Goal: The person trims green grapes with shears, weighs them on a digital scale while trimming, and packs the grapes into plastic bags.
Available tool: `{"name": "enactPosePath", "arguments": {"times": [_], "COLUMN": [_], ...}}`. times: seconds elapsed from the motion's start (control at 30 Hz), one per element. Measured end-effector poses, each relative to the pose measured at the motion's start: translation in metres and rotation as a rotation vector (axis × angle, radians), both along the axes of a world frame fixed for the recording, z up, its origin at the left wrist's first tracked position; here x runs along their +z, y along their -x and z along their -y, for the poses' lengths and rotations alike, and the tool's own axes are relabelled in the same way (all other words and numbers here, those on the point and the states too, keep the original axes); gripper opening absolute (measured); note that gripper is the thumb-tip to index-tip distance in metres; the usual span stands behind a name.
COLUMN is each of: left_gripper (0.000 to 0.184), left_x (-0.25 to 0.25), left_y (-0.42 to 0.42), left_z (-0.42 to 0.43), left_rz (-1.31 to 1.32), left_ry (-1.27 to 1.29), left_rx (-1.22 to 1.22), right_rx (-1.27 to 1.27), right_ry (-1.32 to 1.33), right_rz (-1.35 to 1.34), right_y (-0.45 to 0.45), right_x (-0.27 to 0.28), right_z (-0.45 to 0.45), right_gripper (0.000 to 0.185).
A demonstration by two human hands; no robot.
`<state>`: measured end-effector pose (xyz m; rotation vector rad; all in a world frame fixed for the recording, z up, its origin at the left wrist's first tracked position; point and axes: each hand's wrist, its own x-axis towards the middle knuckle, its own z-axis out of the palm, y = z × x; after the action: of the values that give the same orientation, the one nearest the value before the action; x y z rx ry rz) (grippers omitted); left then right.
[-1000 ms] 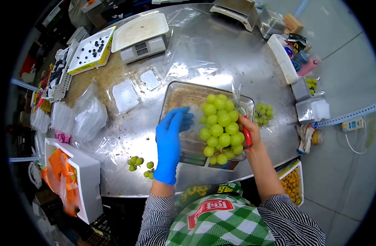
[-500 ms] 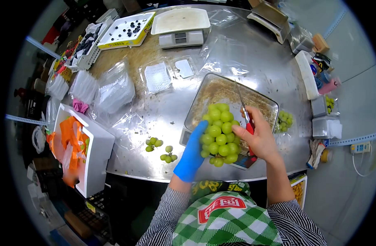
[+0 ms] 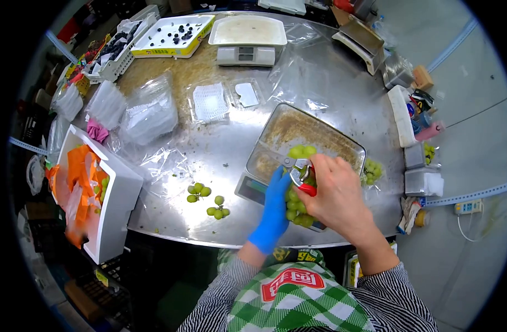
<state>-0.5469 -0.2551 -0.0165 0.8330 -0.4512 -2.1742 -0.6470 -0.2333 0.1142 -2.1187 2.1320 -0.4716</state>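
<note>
A bunch of green grapes [image 3: 295, 209] is held in my left hand [image 3: 273, 207], which wears a blue glove and closes on the bunch from the left. My right hand [image 3: 341, 202], bare, grips small red-handled fruit shears [image 3: 301, 171] across the upper part of the bunch. Their blades point left, over the tips of my gloved fingers. Much of the bunch is hidden behind the right hand and the shears. Beneath lies a stained metal tray [image 3: 320, 124] on a scale [image 3: 249, 188]. Two small grape clusters [image 3: 198, 192] rest on the table to the left.
At left stands a white foam box [image 3: 118, 205] with orange wrapping and grapes. Clear plastic boxes [image 3: 151, 113] are stacked beyond it. Farther back are another scale [image 3: 247, 41] and a tray of dark fruit [image 3: 173, 36]. A pack of green grapes [image 3: 372, 170] sits right of the metal tray.
My right hand has moved left over the grapes, and the shears have swung from pointing away to pointing left across the bunch. The left hand still holds the bunch.
</note>
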Motion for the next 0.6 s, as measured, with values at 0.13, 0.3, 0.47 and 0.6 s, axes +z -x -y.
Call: {"name": "enactPosePath", "arguments": {"times": [0.13, 0.3, 0.47, 0.6], "left_gripper": [0.045, 0.048, 0.057, 0.061], "left_x": [0.014, 0.012, 0.002, 0.005], "left_y": [0.004, 0.002, -0.013, -0.038], "left_z": [0.000, 0.004, 0.017, 0.023], "left_rz": [-0.047, -0.112, -0.143, -0.038], "left_ry": [-0.007, 0.056, 0.026, 0.091], "left_rx": [0.026, 0.103, 0.158, 0.236], "right_rx": [0.044, 0.049, 0.020, 0.056], "right_ry": [0.027, -0.015, -0.087, -0.129], "right_rz": [-0.032, 0.087, 0.190, 0.214], "right_y": [-0.004, 0.002, -0.013, -0.037], "right_x": [0.012, 0.015, 0.020, 0.021], "right_z": [0.001, 0.013, 0.028, 0.043], "right_gripper": [0.043, 0.042, 0.038, 0.040]}}
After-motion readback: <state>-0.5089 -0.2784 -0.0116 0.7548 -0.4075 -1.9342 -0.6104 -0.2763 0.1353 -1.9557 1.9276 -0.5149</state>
